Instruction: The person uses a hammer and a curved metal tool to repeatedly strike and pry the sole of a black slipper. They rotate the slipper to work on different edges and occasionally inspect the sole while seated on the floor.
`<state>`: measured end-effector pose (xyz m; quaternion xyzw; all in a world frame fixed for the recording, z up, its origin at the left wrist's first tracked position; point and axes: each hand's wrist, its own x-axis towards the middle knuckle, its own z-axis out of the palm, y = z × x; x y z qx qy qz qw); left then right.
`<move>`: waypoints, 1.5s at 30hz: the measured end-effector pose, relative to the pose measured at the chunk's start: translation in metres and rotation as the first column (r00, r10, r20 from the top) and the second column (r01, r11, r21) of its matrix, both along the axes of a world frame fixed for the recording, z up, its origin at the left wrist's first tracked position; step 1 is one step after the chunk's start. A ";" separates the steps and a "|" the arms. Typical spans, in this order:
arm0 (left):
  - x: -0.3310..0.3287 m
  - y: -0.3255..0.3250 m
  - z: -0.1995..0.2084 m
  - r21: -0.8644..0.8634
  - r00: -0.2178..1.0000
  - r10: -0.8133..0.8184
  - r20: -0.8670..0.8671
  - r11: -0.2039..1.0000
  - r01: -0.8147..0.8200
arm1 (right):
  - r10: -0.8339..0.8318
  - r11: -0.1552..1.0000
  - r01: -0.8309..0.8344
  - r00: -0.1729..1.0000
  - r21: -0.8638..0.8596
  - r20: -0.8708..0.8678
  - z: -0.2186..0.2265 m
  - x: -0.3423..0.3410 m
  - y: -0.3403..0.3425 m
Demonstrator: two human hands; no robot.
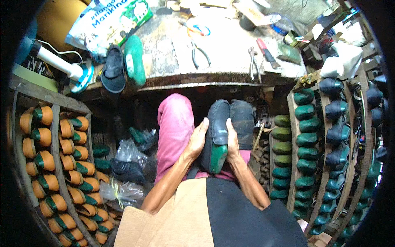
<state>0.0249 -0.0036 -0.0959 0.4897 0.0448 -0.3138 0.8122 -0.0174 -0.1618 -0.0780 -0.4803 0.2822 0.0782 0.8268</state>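
A black loafer (218, 123) is fitted over a green shoe last (218, 159), whose heel end shows bare. It is held above my lap with its toe pointing away from me. My left hand (198, 139) presses along its left side, thumb near the upper edge. On the other side, my right hand (233, 139) grips it with the thumb lying along the edge. Most of the fingers of both hands are hidden beneath the loafer. A dark cloth or pad (242, 123) covers my right knee, just beyond the right hand.
Ahead stands a worn workbench (160, 61) carrying pliers (200, 55), scissors (198, 29), pincers (254, 64), a red-handled knife (267, 53), a black sandal (113, 70) and a green last (134, 59). Wooden racks flank me: brown shoes (47, 160) left, green lasts (306, 140) right. Plastic bags (121, 193) lie low left.
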 end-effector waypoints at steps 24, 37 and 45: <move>0.007 0.022 -0.018 -0.116 0.988 0.097 -0.116 0.987 -0.111 | 0.074 0.959 -0.015 0.977 -0.281 0.198 -0.035 0.008 0.030; 0.001 0.022 -0.020 -0.074 0.985 0.146 -0.096 0.985 -0.153 | 0.169 0.776 0.010 0.960 -0.631 0.223 -0.039 0.004 0.033; 0.000 0.024 -0.013 0.058 0.964 0.068 -0.256 0.997 -0.055 | 0.426 0.439 0.102 0.851 -0.893 0.307 0.036 -0.056 -0.017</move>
